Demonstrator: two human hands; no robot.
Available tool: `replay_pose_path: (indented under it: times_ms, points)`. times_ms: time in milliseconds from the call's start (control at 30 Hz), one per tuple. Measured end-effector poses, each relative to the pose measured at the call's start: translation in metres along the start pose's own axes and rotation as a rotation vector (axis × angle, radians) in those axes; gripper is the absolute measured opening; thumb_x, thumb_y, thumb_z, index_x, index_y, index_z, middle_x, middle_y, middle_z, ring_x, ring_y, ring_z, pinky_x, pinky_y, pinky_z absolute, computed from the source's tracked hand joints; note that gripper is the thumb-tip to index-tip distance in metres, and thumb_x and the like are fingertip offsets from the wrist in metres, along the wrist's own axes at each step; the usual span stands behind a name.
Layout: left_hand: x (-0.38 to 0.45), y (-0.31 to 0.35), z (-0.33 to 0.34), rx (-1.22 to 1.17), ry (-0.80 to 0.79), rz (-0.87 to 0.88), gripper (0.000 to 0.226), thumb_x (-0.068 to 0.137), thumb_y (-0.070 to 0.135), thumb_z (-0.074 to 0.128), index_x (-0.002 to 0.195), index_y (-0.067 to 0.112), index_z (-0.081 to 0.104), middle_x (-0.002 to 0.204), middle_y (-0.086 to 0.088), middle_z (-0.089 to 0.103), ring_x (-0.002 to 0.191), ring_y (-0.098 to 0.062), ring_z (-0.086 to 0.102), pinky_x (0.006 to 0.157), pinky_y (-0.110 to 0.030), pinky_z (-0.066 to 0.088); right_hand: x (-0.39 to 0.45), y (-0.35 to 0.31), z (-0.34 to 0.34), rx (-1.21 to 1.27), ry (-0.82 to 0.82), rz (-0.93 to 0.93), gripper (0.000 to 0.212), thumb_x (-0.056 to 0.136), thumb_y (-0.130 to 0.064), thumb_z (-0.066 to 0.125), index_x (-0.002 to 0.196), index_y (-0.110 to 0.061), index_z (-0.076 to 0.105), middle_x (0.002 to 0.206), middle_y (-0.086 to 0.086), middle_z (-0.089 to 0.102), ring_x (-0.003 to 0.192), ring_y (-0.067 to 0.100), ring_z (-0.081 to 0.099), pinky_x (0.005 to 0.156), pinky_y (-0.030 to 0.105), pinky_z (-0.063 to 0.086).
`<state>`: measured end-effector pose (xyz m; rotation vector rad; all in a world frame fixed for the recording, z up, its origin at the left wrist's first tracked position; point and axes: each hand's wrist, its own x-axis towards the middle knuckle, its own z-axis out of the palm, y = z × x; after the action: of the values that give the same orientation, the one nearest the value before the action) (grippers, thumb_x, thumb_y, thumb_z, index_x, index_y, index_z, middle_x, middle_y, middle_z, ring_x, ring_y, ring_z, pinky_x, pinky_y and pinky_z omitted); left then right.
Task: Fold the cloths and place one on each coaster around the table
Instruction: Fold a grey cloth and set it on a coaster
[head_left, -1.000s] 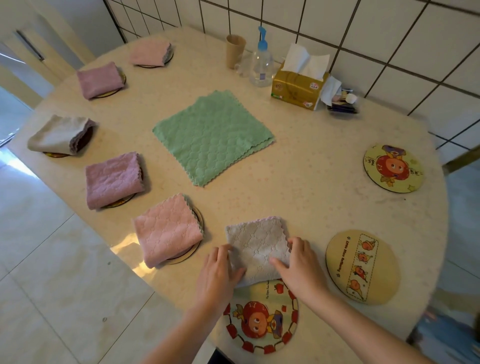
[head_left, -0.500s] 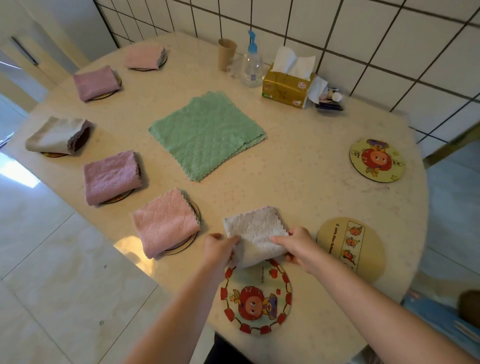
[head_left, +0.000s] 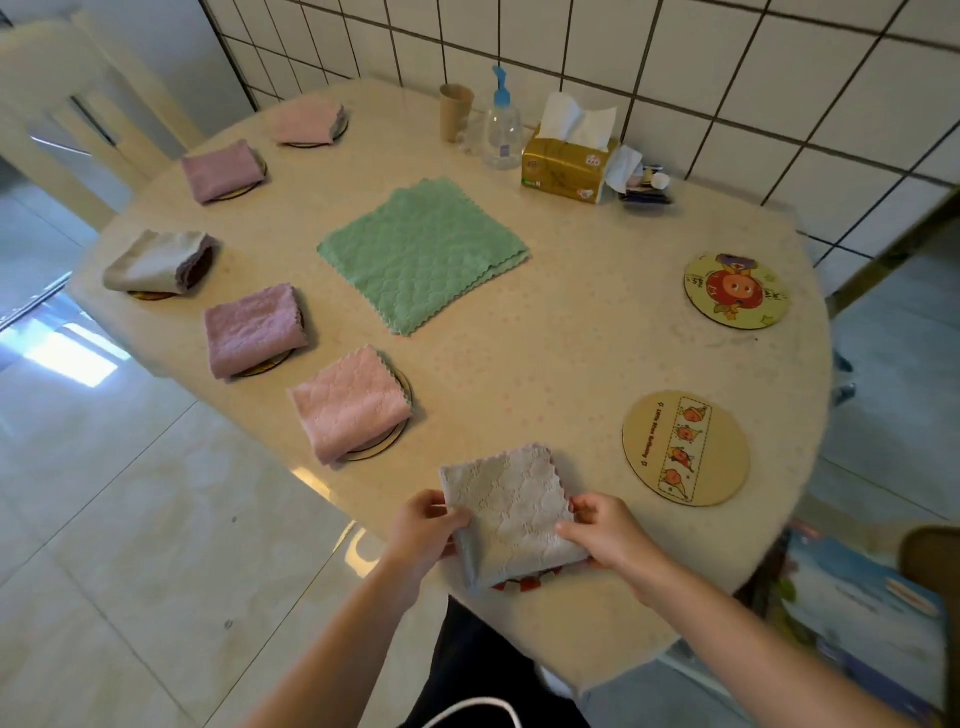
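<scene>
Beige table (head_left: 571, 332), tiled wall. Folded grey cloth (head_left: 511, 514) pinched between left hand (head_left: 423, 535) and right hand (head_left: 605, 532), red coaster (head_left: 522, 584) peeking at six o'clock.

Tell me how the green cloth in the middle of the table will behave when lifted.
The green cloth lies flat and thin with wavy edges, so it will probably droop limply. It looks light. Its quilted fabric should grip easily rather than slip.

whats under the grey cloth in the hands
A coaster: only a red-and-white sliver of its rim peeks from beneath the grey cloth. The cloth covers the rest, hiding its picture.
</scene>
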<state>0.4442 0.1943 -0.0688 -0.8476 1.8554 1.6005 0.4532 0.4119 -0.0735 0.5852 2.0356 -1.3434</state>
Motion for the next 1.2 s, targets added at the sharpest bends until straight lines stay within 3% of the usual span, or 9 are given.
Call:
replay_pose_path:
  times_ms: [233, 467, 600, 700, 833, 967, 1067, 1133, 1200]
  points:
    - [0.003, -0.012, 0.004, 0.117, 0.058, 0.006, 0.013, 0.089, 0.018, 0.064, 0.102, 0.015, 0.06, 0.099, -0.005, 0.066, 0.091, -0.018, 0.064, 0.066, -0.024, 0.055, 0.005, 0.021, 0.013, -0.048, 0.08, -0.011, 0.026, 0.084, -0.018, 0.065, 0.109, -0.016, 0.058, 0.103, -0.001, 0.065, 0.094, 0.016, 0.062, 0.087, 0.037, 0.053]
    - [0.014, -0.018, -0.002, 0.25, 0.134, 0.062, 0.01, 0.088, 0.019, 0.065, 0.095, 0.013, 0.061, 0.093, -0.009, 0.069, 0.078, -0.021, 0.067, 0.073, -0.032, 0.057, 0.009, 0.019, 0.013, -0.327, 0.183, -0.067, 0.018, 0.086, -0.023, 0.063, 0.101, -0.018, 0.053, 0.095, -0.003, 0.061, 0.08, 0.01, 0.057, 0.062, 0.021, 0.047]
    - [0.015, -0.009, -0.007, 0.375, 0.156, 0.154, 0.012, 0.086, 0.017, 0.065, 0.096, 0.017, 0.059, 0.089, -0.004, 0.066, 0.07, -0.019, 0.064, 0.06, -0.028, 0.052, 0.012, 0.009, 0.003, -0.519, 0.277, -0.115, 0.025, 0.088, -0.027, 0.059, 0.11, -0.018, 0.05, 0.109, -0.003, 0.055, 0.089, 0.011, 0.056, 0.076, 0.027, 0.052]
    - [0.022, 0.007, -0.013, 0.478, 0.153, 0.231, 0.014, 0.086, 0.018, 0.06, 0.099, 0.023, 0.057, 0.091, 0.002, 0.064, 0.075, -0.022, 0.065, 0.062, -0.032, 0.051, 0.02, -0.011, -0.006, -0.593, 0.345, -0.219, 0.03, 0.091, -0.025, 0.054, 0.119, -0.017, 0.048, 0.12, -0.002, 0.051, 0.101, 0.013, 0.054, 0.078, 0.025, 0.048]
    - [0.035, 0.036, -0.024, 0.527, 0.128, 0.341, 0.016, 0.088, 0.013, 0.056, 0.101, 0.021, 0.056, 0.091, 0.002, 0.06, 0.077, -0.026, 0.063, 0.065, -0.033, 0.049, 0.04, -0.045, -0.009, -0.616, 0.311, -0.343, 0.029, 0.094, -0.021, 0.05, 0.122, -0.016, 0.048, 0.123, -0.001, 0.05, 0.107, 0.014, 0.051, 0.087, 0.028, 0.047]
    - [0.057, 0.071, -0.042, 0.621, 0.173, 0.485, 0.015, 0.087, 0.01, 0.057, 0.098, 0.019, 0.06, 0.089, 0.003, 0.059, 0.079, -0.016, 0.056, 0.063, -0.019, 0.045, 0.066, -0.081, 0.0, -0.609, 0.272, -0.444, 0.025, 0.094, -0.019, 0.048, 0.118, -0.016, 0.051, 0.118, -0.001, 0.052, 0.105, 0.013, 0.052, 0.088, 0.03, 0.048]
    - [0.076, 0.102, -0.065, 0.894, 0.372, 0.588, 0.004, 0.084, 0.033, 0.055, 0.081, 0.036, 0.056, 0.079, 0.013, 0.052, 0.069, -0.005, 0.048, 0.061, -0.021, 0.043, 0.091, -0.112, 0.01, -0.604, 0.25, -0.503, 0.02, 0.093, -0.02, 0.05, 0.112, -0.016, 0.055, 0.114, -0.001, 0.053, 0.103, 0.015, 0.052, 0.088, 0.031, 0.047]
    - [0.101, 0.117, -0.084, 1.029, 0.465, 0.607, 0.004, 0.074, 0.048, 0.047, 0.072, 0.045, 0.046, 0.077, 0.015, 0.051, 0.071, -0.008, 0.051, 0.063, -0.028, 0.046, 0.108, -0.135, 0.021, -0.6, 0.238, -0.539, 0.016, 0.092, -0.018, 0.05, 0.107, -0.016, 0.056, 0.111, -0.001, 0.053, 0.101, 0.016, 0.052, 0.087, 0.031, 0.046]
    - [0.13, 0.133, -0.102, 0.993, 0.273, 0.599, 0.011, 0.079, 0.037, 0.048, 0.081, 0.046, 0.051, 0.089, 0.014, 0.057, 0.085, -0.016, 0.06, 0.071, -0.035, 0.051, 0.128, -0.161, 0.035, -0.597, 0.24, -0.573, 0.013, 0.092, -0.018, 0.051, 0.103, -0.016, 0.058, 0.11, -0.001, 0.053, 0.1, 0.016, 0.052, 0.086, 0.031, 0.046]
